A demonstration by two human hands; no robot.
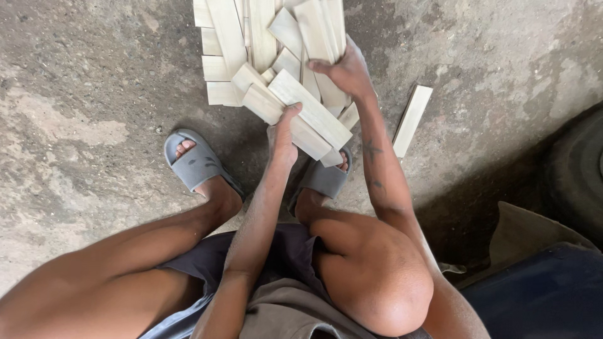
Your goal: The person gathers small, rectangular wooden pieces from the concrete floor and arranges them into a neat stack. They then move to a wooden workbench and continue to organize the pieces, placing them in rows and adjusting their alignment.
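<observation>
While the person sits low over the concrete floor [94,113], two bare knees fill the bottom of the frame and two grey slippers [196,162] rest just above them. At centre, the left hand [282,135] is curled shut on a pale, flat wooden slat [311,112] lying slantwise. Slightly higher, the right hand [347,70] grips the slat pile [251,44] at upper centre, too many to count. One lone slat [411,120] lies apart, right of centre.
</observation>
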